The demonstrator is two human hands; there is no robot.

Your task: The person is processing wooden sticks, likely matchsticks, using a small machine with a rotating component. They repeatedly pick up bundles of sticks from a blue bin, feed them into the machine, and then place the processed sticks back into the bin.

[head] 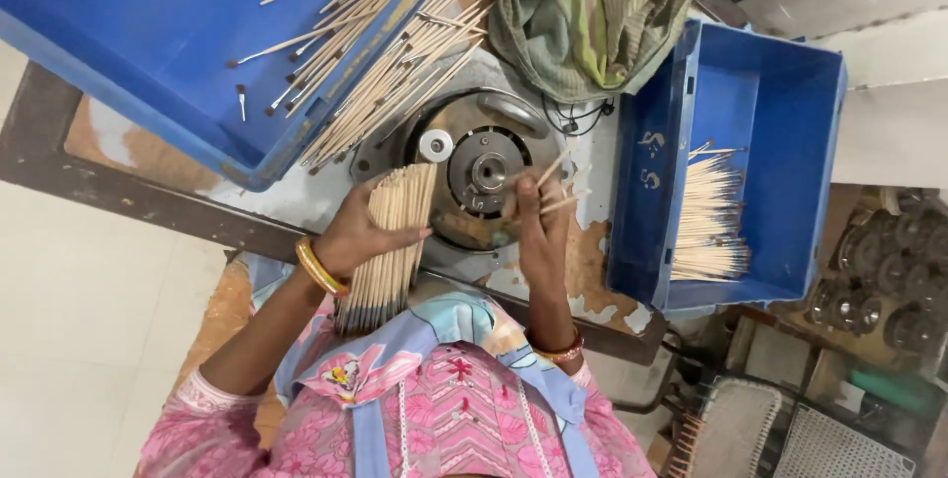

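My left hand grips a thick bundle of thin wooden sticks, their dark ends pointing down toward my lap. My right hand holds a few loose sticks between its fingers, their tips close to the round metal machine head set in the worn tabletop. Both wrists wear bangles.
A blue tray at the upper left holds several scattered sticks, some spilling over its edge. A second blue crate on the right holds a neat stack of sticks. A crumpled green cloth lies behind the machine.
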